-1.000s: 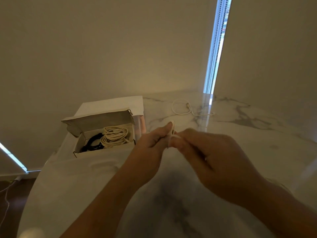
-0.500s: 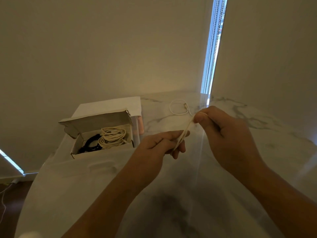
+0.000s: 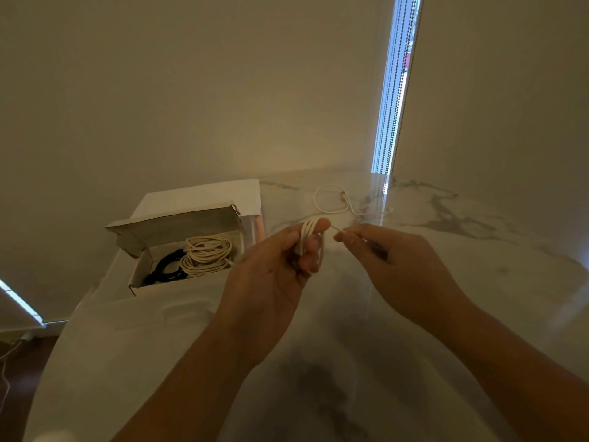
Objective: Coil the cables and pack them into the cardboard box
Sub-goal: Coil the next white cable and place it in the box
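My left hand point(image 3: 280, 266) is closed around a small bundle of white cable loops point(image 3: 306, 234), raised above the marble table point(image 3: 446, 314). My right hand point(image 3: 392, 266) pinches the free end of that same cable just right of the bundle. An open cardboard box point(image 3: 140, 275) stands at the left with its lid up. Inside it lie a cream coiled cable point(image 3: 207, 255) and a black coiled cable point(image 3: 165, 267). Another white cable point(image 3: 331, 199) lies loose on the table beyond my hands.
A white sheet or envelope point(image 3: 204, 196) lies behind the box. Walls close off the far side, with a bright window strip point(image 3: 392, 90) and bead cords. The table's left edge drops to the floor, where a thin white wire point(image 3: 4, 371) runs.
The cable, stretched between my hands half a second ago, is now gathered into loops in my left hand. My right hand has come back down close to the left.
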Available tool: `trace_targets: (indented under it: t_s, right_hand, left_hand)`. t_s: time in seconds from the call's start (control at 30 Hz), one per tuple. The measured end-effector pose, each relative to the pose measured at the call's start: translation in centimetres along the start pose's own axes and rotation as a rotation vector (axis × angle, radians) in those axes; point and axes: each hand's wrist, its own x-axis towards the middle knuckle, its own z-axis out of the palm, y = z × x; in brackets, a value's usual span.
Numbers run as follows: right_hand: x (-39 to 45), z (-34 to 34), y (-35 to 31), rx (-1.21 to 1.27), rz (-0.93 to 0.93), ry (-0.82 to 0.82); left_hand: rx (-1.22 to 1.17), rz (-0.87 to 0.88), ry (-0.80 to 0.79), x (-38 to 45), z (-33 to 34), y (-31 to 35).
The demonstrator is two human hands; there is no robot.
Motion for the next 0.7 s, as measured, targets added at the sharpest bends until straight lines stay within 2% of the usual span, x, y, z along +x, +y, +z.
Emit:
trace_targets:
  t_s: [0.23, 0.4, 0.57, 0.7]
  right_hand:
    - [-1.3, 1.3, -1.2, -0.154, -0.109, -0.115]
    - [-3.0, 2.5, -3.4, -0.097, -0.18, -0.306]
    - [-3.6, 2.6, -4.3, -0.043, -0.189, -0.358]
    - [-3.5, 2.5, -4.0, 0.045, -0.123, -0.394]
  left_hand:
    - [-0.092, 0.096, 0.099, 0.0, -0.8, 1.6]
    - [-0.25, 0.131, 0.169, 0.2, -2.1, 3.0]
    - [-0.235, 0.143, 0.167, 0.3, -2.0, 2.5]
    - [-0.212, 0.172, 0.181, 0.6, -2.2, 2.3]
